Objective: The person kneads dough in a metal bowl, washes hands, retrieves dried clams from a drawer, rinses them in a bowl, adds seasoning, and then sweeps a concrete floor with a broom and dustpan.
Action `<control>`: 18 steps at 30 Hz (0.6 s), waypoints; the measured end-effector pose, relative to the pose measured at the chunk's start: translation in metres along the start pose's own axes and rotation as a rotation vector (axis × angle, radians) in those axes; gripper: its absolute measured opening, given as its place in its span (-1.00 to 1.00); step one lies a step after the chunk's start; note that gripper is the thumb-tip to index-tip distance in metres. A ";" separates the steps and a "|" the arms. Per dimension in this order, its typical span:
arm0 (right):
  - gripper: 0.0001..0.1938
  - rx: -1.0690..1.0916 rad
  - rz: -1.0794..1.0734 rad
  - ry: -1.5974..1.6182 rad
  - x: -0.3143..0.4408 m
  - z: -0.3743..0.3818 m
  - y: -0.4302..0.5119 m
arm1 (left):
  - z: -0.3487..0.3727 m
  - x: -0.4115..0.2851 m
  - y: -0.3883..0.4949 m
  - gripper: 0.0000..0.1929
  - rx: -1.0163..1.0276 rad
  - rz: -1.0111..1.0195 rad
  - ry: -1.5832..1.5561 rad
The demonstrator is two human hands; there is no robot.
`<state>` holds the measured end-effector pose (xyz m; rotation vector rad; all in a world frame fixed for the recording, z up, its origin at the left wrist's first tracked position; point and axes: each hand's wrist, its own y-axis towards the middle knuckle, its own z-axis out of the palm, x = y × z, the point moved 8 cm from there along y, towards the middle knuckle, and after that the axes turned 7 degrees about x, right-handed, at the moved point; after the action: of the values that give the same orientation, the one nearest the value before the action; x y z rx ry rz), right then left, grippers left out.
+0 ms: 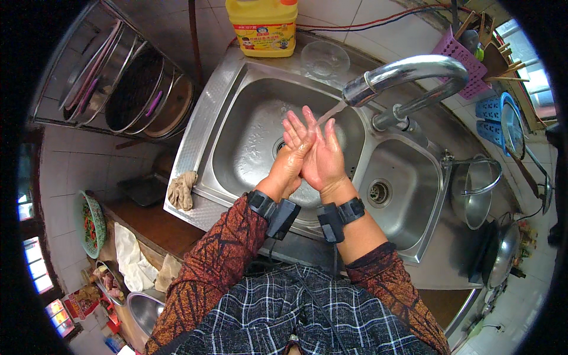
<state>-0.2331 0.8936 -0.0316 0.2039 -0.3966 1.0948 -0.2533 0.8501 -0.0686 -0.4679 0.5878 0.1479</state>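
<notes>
Water runs from a chrome faucet onto my two wet hands, which touch each other over the larger basin of a stainless steel double sink. My left hand lies against the palm of my right hand, its thumb across that palm. The right hand is palm up, fingers apart, under the stream; neither hand holds an object. Part of the left palm is hidden. A black device is strapped to each wrist. Drops of water lie on the basin floor, and the hands partly cover its drain.
A crumpled cloth lies on the sink's left edge. Behind the basin stand a yellow detergent jug and a clear glass dish. The smaller basin is to the right. A rack of pans hangs at upper left; a metal colander sits far right.
</notes>
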 end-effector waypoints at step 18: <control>-0.26 -0.116 -0.110 -0.911 0.000 -0.015 0.008 | -0.008 0.031 0.003 -0.63 0.055 -0.209 -0.062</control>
<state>-0.2370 0.9022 -0.0454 0.6167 -1.2418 0.8157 -0.2330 0.8491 -0.0930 -0.4669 0.4781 -0.0524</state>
